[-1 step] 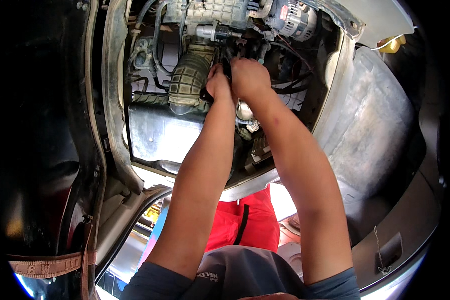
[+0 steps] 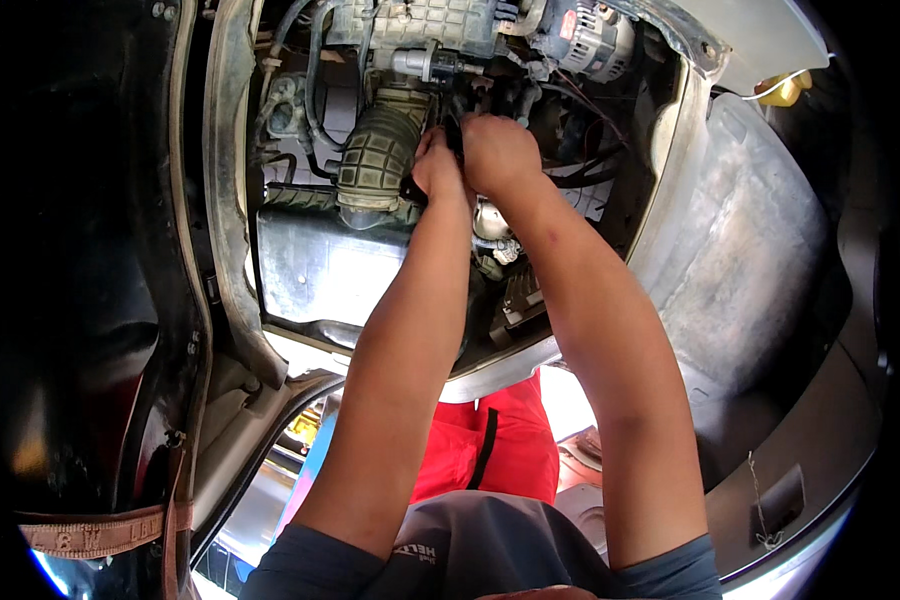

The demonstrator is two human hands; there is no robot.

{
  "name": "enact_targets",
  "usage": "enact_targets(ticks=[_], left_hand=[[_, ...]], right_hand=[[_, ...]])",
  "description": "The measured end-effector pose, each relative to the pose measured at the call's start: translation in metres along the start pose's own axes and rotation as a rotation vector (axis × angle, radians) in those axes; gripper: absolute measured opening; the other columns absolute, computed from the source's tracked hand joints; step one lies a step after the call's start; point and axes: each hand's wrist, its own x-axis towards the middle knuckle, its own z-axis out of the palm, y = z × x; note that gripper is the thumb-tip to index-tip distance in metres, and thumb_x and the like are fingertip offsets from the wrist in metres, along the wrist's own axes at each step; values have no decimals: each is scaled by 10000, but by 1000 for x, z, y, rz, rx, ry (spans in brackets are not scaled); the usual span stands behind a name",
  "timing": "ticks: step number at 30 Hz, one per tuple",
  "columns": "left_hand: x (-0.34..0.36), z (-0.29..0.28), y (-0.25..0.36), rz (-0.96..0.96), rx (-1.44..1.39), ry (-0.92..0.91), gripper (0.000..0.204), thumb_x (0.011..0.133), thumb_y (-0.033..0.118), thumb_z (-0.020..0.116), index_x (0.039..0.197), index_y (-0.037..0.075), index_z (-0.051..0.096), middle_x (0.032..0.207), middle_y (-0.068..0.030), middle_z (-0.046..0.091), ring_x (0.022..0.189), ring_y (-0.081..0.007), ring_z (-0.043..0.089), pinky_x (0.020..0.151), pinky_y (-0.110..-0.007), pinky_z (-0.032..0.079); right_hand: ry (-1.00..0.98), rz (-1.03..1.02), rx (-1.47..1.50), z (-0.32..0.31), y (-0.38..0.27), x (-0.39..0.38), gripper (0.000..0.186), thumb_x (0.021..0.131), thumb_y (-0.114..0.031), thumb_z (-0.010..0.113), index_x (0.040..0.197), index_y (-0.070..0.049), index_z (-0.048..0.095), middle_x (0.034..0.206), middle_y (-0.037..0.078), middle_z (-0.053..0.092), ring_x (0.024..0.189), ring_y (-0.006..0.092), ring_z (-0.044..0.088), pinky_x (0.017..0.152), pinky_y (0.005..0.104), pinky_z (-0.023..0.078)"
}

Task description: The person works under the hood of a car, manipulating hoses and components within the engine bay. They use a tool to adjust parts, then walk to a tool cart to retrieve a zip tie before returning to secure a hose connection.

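Both my hands reach into a vehicle's engine bay. My left hand (image 2: 436, 162), fingers curled, is beside a ribbed intake duct (image 2: 375, 150), at a narrow dark part I cannot make out. My right hand (image 2: 500, 155) is closed just to its right; what its fingers hold is hidden. Above them are a metal fitting with short pipes (image 2: 425, 63) and black hoses. Below my hands sit a silvery rounded part (image 2: 491, 220) and a wiring connector (image 2: 505, 250). A large black plastic box (image 2: 325, 265) lies to the lower left.
An alternator (image 2: 595, 45) is at upper right, with a yellow cap (image 2: 782, 90) beyond. Body edges border the bay left (image 2: 228, 180) and right (image 2: 650, 200). A grimy metal panel (image 2: 740, 250) is at right, a brown strap (image 2: 100, 530) at lower left, red fabric (image 2: 510, 440) below.
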Motion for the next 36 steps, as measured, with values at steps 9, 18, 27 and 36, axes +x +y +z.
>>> enact_targets(ticks=[9, 18, 27, 36], left_hand=[[1, 5, -3, 7, -146, 22, 286, 948, 205, 597, 1198, 87, 668, 1184, -79, 668, 1030, -247, 628, 856, -352, 517], [-17, 2, 5, 11, -122, -22, 329, 976, 164, 573, 1284, 48, 589, 1271, -132, 608, 1079, -287, 619, 909, -406, 526], [12, 3, -23, 21, -360, -97, 264, 956, 170, 517, 1180, 63, 610, 1216, -131, 616, 1044, -276, 620, 883, -404, 511], [54, -18, -85, 222, -785, -657, 261, 992, 205, 419, 1092, 58, 610, 1150, -83, 621, 1072, -197, 590, 927, -350, 464]], right_hand=[[79, -29, 5, 25, 7, 16, 225, 850, -128, 567, 1044, -44, 645, 1039, 173, 687, 954, 341, 685, 795, 437, 562], [-30, -186, -106, 33, 13, 21, 189, 852, -169, 560, 1008, -88, 630, 852, 144, 706, 861, 328, 685, 891, 465, 472], [12, -34, 212, 18, 10, 33, 250, 856, -202, 562, 994, -19, 661, 944, 213, 692, 932, 395, 660, 867, 479, 503], [-272, 175, 168, 17, -19, 56, 334, 856, -258, 576, 1057, -34, 718, 1100, 194, 689, 1034, 362, 660, 887, 433, 528]])
